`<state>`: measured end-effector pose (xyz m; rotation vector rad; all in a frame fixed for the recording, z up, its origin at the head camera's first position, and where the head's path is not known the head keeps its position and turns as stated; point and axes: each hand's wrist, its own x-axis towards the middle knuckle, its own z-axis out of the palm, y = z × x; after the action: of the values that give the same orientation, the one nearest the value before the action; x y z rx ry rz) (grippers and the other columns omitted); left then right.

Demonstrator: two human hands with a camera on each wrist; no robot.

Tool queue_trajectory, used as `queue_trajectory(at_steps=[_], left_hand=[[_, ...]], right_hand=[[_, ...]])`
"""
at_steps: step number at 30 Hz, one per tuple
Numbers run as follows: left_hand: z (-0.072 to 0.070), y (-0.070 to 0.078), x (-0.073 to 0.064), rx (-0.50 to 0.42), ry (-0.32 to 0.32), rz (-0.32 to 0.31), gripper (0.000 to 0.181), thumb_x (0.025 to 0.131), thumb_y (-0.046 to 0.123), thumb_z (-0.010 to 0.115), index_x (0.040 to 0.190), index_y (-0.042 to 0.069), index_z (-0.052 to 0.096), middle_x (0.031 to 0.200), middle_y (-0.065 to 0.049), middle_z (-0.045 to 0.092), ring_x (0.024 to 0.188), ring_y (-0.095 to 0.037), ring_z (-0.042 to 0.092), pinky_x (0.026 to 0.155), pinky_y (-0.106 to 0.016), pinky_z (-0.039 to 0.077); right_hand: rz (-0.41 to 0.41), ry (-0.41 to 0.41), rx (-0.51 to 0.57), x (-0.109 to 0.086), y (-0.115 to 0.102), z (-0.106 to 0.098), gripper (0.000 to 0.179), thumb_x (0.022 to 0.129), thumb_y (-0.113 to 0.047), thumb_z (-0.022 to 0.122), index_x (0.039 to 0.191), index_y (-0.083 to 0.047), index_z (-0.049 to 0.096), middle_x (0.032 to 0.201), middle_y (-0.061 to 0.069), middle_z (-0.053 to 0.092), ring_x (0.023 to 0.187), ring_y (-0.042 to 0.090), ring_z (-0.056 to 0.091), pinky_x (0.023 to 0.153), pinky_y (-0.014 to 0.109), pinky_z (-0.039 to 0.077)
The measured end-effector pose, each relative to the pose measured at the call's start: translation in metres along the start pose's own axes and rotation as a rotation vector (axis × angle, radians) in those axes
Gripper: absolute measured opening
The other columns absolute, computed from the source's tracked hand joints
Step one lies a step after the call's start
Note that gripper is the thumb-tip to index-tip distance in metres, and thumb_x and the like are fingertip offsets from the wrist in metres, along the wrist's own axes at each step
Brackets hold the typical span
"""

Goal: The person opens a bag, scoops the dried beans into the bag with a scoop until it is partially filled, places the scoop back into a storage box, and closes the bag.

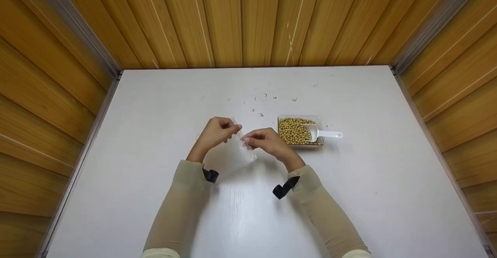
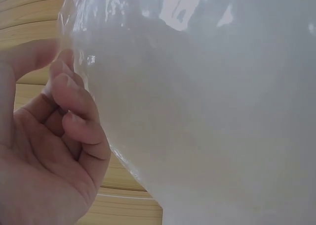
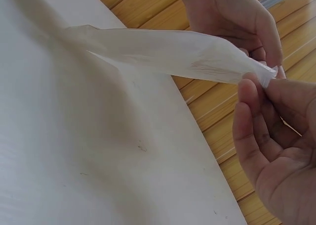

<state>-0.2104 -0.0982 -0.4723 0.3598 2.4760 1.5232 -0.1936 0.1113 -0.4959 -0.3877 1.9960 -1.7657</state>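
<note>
Between the two hands hangs a clear plastic bag (image 1: 246,155), a thin see-through sheet in the head view. My left hand (image 1: 218,134) pinches its top edge between thumb and forefinger; in the left wrist view the bag (image 2: 197,111) spreads to the right of that hand (image 2: 59,116). My right hand (image 1: 270,143) pinches the same edge a short way to the right. From the right wrist the bag (image 3: 158,52) looks flat and narrow, its corner between the thumb and finger of the right hand (image 3: 281,141).
Right of the hands stands a clear rectangular container (image 1: 301,146) of yellowish round beans (image 1: 293,130). A white scoop (image 1: 330,134) lies in it, handle out to the right. Small dark specks dot the white table (image 1: 174,95). Wood-patterned walls (image 1: 256,21) enclose its back and sides.
</note>
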Motion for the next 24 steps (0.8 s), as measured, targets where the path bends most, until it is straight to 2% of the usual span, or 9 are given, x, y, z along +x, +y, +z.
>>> queue_trajectory(at_steps=[4,11,15,22,24], left_hand=[[-0.0007,-0.0015,0.0003,-0.003,-0.011,-0.004,0.030,0.090,0.026,0.064,0.079,-0.001,0.070,0.058,0.003,0.052,0.048,-0.011,0.046,0.050,-0.024,0.040],[-0.0007,-0.0031,0.0012,-0.028,-0.034,0.027,0.027,0.092,0.022,0.063,0.086,-0.003,0.070,0.061,0.002,0.052,0.051,-0.015,0.048,0.050,-0.025,0.038],[-0.0011,-0.0005,0.0006,-0.028,-0.053,0.022,0.026,0.093,0.019,0.061,0.089,-0.006,0.068,0.063,0.000,0.052,0.053,-0.016,0.048,0.051,-0.024,0.037],[-0.0011,-0.0012,-0.0005,-0.099,-0.046,-0.016,0.020,0.090,0.020,0.063,0.077,0.004,0.066,0.062,0.001,0.054,0.056,-0.013,0.053,0.062,-0.035,0.051],[-0.0011,-0.0018,-0.0001,-0.101,-0.043,-0.037,0.021,0.090,0.020,0.062,0.076,0.004,0.067,0.061,0.002,0.055,0.055,-0.013,0.056,0.064,-0.038,0.053]], right_hand=[[-0.006,0.002,0.002,0.0000,0.0005,0.0000,0.027,0.093,-0.014,0.062,0.109,0.007,0.068,0.081,-0.007,0.067,0.077,0.008,0.061,0.076,0.024,0.052],[-0.017,0.007,-0.003,0.0002,0.0012,-0.0003,0.027,0.093,-0.015,0.063,0.108,0.007,0.068,0.081,-0.007,0.067,0.077,0.009,0.060,0.076,0.024,0.052],[0.000,0.018,0.006,-0.0016,-0.0022,0.0001,0.028,0.093,-0.015,0.063,0.109,0.008,0.067,0.081,-0.007,0.067,0.077,0.008,0.060,0.076,0.023,0.051],[0.003,0.070,0.017,0.0009,0.0037,-0.0008,0.028,0.092,-0.017,0.064,0.106,0.006,0.069,0.082,-0.006,0.067,0.076,0.008,0.059,0.074,0.024,0.050],[-0.007,0.078,0.021,0.0005,0.0041,-0.0009,0.027,0.092,-0.017,0.063,0.106,0.006,0.069,0.082,-0.006,0.067,0.076,0.009,0.059,0.074,0.025,0.050]])
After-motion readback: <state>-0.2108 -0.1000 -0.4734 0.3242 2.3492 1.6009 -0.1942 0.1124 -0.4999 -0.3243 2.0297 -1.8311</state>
